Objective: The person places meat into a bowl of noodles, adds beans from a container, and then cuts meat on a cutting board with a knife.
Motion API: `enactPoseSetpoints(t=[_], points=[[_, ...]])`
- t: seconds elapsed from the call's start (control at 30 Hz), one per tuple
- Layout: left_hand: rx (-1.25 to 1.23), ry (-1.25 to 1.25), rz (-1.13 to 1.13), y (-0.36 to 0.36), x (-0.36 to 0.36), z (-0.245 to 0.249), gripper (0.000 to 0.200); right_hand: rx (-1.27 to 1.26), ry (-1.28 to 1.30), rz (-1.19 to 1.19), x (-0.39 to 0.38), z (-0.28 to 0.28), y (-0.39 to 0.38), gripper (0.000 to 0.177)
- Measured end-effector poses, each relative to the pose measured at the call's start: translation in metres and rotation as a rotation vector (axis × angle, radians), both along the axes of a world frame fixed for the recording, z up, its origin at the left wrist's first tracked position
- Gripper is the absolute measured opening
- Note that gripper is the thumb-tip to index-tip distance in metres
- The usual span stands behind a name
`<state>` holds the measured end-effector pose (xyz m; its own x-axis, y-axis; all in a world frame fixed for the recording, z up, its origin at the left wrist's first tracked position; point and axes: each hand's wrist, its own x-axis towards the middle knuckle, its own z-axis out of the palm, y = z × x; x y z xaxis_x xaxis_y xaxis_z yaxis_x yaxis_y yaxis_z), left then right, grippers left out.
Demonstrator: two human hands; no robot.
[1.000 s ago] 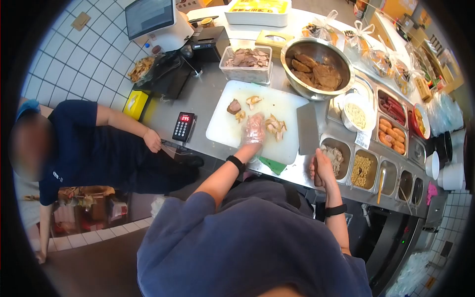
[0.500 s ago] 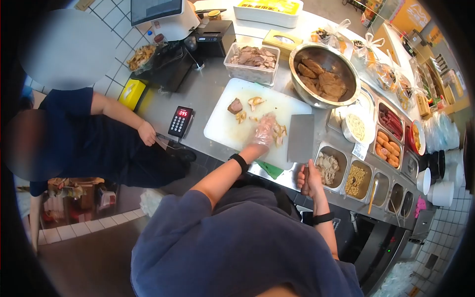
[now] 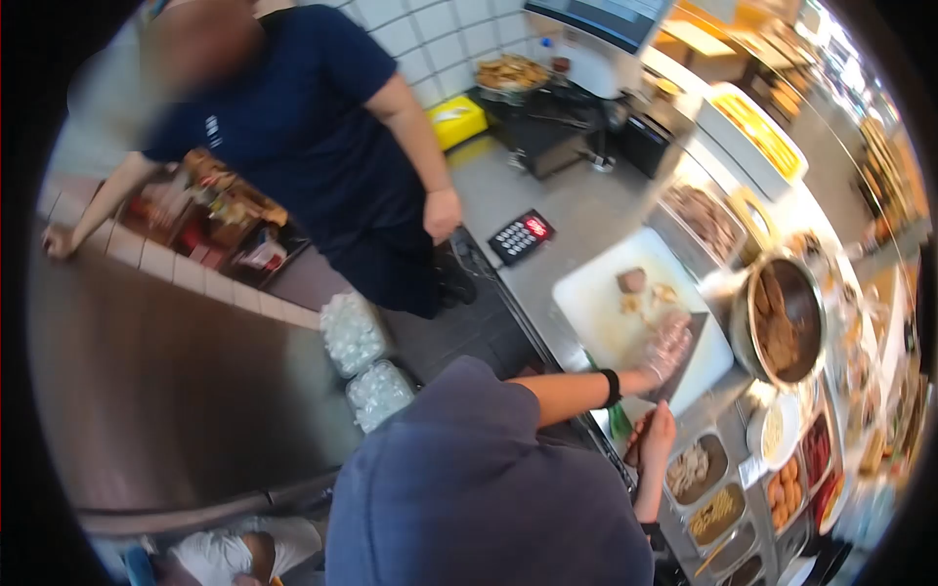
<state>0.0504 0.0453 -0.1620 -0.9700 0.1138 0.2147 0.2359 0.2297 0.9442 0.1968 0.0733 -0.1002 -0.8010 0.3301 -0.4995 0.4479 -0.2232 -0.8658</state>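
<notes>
On the steel desk [image 3: 606, 200], a white cutting board [image 3: 598, 283] holds meat pieces [image 3: 631, 281] near its middle, while the right hand [image 3: 652, 439] is closed round the cleaver's handle and the gloved left hand [image 3: 668, 347] lies against its blade, fingers together.

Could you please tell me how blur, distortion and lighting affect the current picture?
Head view: wide-angle distortion bends the scene inside black corners; apparent motion blur softens the steel bowl and smears the red digits of the keypad; the far upper right looks washed out; the brown surface at left is darker.
</notes>
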Motion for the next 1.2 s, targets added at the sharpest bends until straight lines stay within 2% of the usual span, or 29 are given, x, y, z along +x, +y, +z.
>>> enactPoseSetpoints(t=[0.03,0.13,0.2,0.3,0.37,0.4,0.47,0.5,0.53,0.57,0.6,0.63,0.67,0.8,0.9,1.0,1.1,1.13,1.2], points=[[0.032,-0.06,0.065,0.003,-0.004,0.002,0.048,0.12,-0.001,0.016,-0.002,0.019,-0.005,0.04],[0.393,-0.525,0.09,-0.006,-0.016,0.026,0.046,0.232,-0.001,0.151,-0.011,0.068,-0.013,0.031],[0.761,-0.597,0.166,-0.026,-0.021,0.06,0.044,0.288,-0.013,0.189,-0.011,0.08,-0.014,0.029],[1.382,-0.852,0.026,-0.051,-0.043,0.064,0.039,0.245,0.031,0.233,-0.013,0.095,-0.016,0.026],[1.631,-1.002,-0.148,-0.06,-0.061,0.035,0.038,0.21,0.064,0.239,-0.014,0.1,-0.015,0.025],[1.6,-0.993,-0.086,-0.063,-0.068,0.007,0.055,0.209,0.071,0.232,-0.016,0.103,-0.014,0.024],[1.882,-0.894,-0.332,-0.074,-0.072,-0.02,0.057,0.242,0.059,0.206,-0.013,0.11,-0.013,0.022],[1.968,-0.867,-0.536,-0.085,-0.075,-0.029,0.058,0.302,0.045,0.19,-0.011,0.108,-0.01,0.023],[1.762,-0.82,-0.438,-0.098,-0.069,-0.006,0.058,0.354,-0.026,0.196,-0.01,0.118,-0.01,0.024],[1.913,-1.03,-0.347,-0.107,-0.068,0.014,0.061,0.368,0.013,0.166,-0.009,0.11,-0.004,0.023],[1.859,-1.084,-0.194,-0.112,-0.069,0.027,0.064,0.419,0.021,0.143,-0.009,0.105,-0.002,0.024],[1.804,-1.065,-0.212,-0.118,-0.069,0.035,0.066,0.567,0.017,0.153,-0.006,0.094,0.006,0.025],[1.848,-1.074,-0.224,-0.122,-0.069,0.037,0.066,0.874,0.057,0.262,-0.002,0.079,0.021,0.028],[1.836,-1.134,-0.09,-0.129,-0.07,0.056,0.066,1.086,-0.015,0.305,-0.001,0.072,0.028,0.022],[1.893,-1.103,-0.235,-0.134,-0.072,0.043,0.065,1.271,0.046,0.344,-0.001,0.048,0.043,0.019],[1.831,-1.127,-0.123,-0.132,-0.075,0.053,0.057,1.412,0.064,0.355,-0.013,0.04,0.047,0.019],[1.454,-1.22,-0.18,-0.136,-0.091,0.044,0.048,1.473,0.129,0.298,-0.029,0.025,0.054,0.023],[1.45,-1.308,-0.299,-0.138,-0.099,0.033,0.032,1.502,0.099,0.29,-0.032,0.015,0.058,0.026],[1.217,-1.371,-0.389,-0.143,-0.105,0.027,0.028,1.56,0.045,0.276,-0.032,-0.005,0.068,0.031]])
